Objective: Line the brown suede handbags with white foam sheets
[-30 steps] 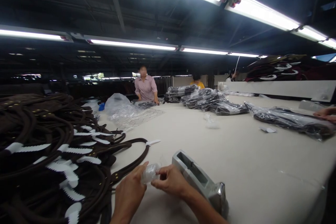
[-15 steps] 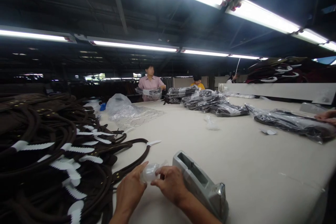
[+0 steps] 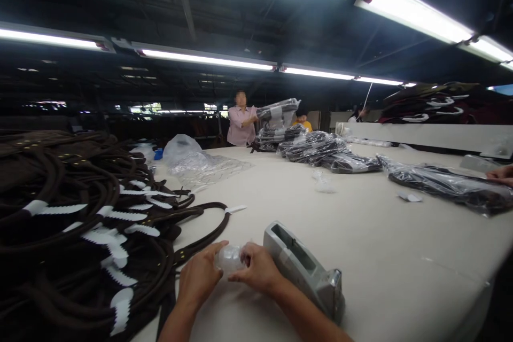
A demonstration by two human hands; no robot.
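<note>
Between my two hands, low over the table, is a translucent roll that looks like clear tape (image 3: 230,258). My left hand (image 3: 199,275) grips its left side, thumb and fingers curved round it. My right hand (image 3: 258,270) pinches at its right edge with bent fingers; part of the roll is hidden behind them. A grey tape dispenser (image 3: 289,263) stands just right of my right hand, its long slot facing up. Left of my hands, a dark brown strap handle (image 3: 212,236) with a white toothed tag (image 3: 236,209) reaches onto the table.
A pile of dark brown bags (image 3: 52,256) with white tags fills the left. Clear plastic sheeting (image 3: 182,155) lies beyond it. Wrapped packages (image 3: 312,147) are stacked at the back. Another package (image 3: 444,184) lies right, near another person's hand (image 3: 500,173). A co-worker (image 3: 241,127) stands opposite.
My hands stay on the roll, with the right fingers shifted slightly along its edge. The co-worker opposite has raised a wrapped package over the back stack. The view has shifted slightly.
</note>
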